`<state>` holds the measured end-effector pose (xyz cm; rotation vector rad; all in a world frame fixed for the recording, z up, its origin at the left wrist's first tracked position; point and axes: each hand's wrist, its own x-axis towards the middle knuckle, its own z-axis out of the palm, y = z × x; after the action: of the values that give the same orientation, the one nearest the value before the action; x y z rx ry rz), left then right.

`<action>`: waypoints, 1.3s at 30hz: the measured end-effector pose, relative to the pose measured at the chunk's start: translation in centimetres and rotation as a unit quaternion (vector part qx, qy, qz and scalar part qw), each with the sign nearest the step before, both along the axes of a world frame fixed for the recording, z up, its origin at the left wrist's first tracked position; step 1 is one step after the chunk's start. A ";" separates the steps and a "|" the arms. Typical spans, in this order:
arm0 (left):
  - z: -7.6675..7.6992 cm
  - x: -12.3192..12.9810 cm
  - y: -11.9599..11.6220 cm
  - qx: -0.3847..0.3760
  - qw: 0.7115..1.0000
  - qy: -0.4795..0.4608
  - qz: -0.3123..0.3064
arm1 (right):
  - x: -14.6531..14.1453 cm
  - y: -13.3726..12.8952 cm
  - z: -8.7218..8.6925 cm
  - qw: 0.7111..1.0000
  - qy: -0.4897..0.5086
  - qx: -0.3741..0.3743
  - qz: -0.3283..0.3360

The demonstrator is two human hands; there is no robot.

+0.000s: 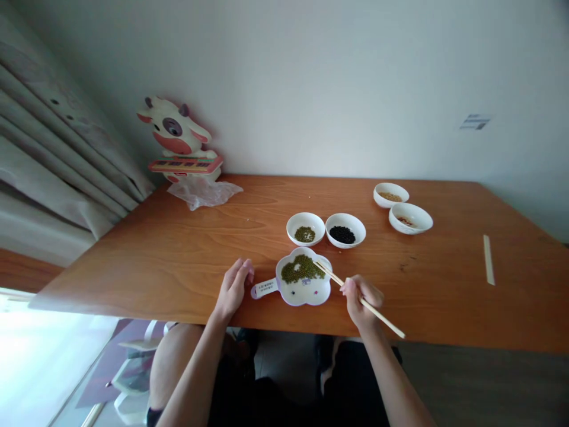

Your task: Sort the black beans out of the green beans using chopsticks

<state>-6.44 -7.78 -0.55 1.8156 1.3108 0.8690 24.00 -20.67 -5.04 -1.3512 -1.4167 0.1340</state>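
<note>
A white flower-shaped dish (306,295) with a purple rim and a short handle pointing left lies near the table's front edge, with green beans in its upper part. My right hand (362,296) grips a pair of chopsticks (384,321), whose tips are over the beans at the dish's right side. My left hand (234,284) rests on the table just left of the handle, fingers curled together; whatever they may hold is hidden. Behind the dish stand a white bowl (293,223) with some green beans and, right beside it, a white bowl (359,225) of black beans.
Two more white bowls, one with yellowish grains (379,189) and one with reddish-brown bits (424,221), stand at the back right. A cow toy (178,139) and a clear plastic bag (204,191) are at the back left. A pale strip (488,260) lies at the right.
</note>
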 end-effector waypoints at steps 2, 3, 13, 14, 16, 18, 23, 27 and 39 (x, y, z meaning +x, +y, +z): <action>0.1 0.3 -1.1 -0.009 1.000 0.016 -0.021 | 0.0 0.0 0.0 1.000 0.005 -0.005 0.018; 0.2 0.5 -1.5 -0.008 0.998 0.045 -0.049 | 0.0 0.1 -0.1 1.000 0.009 -0.006 0.028; 0.0 1.1 -1.8 0.018 0.993 0.116 -0.034 | 0.4 0.0 -2.6 0.996 0.054 0.009 0.075; 0.0 1.1 -1.8 0.018 0.993 0.113 -0.032 | 0.4 0.0 -2.6 0.995 0.054 0.010 0.077; 0.0 1.1 -1.9 0.016 0.993 0.110 -0.029 | 0.3 0.2 -2.4 0.995 0.051 0.010 0.081; 0.1 1.1 -1.9 0.015 0.993 0.110 -0.030 | 0.2 0.5 -2.0 0.995 0.046 0.011 0.082; 0.2 1.1 -2.0 0.011 0.993 0.114 -0.040 | -0.1 0.6 -1.0 0.997 0.031 0.022 0.070; -0.2 0.7 -1.8 0.013 0.992 0.115 -0.054 | -0.3 0.5 -0.9 0.998 0.024 0.028 0.045; -0.8 0.3 -1.7 0.009 0.993 0.091 -0.075 | -0.5 0.9 -0.9 0.996 0.026 0.010 0.086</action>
<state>-6.17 -9.49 -1.31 2.0180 1.2590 0.6500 23.46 -19.77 -5.92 -1.1998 -1.4856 0.2647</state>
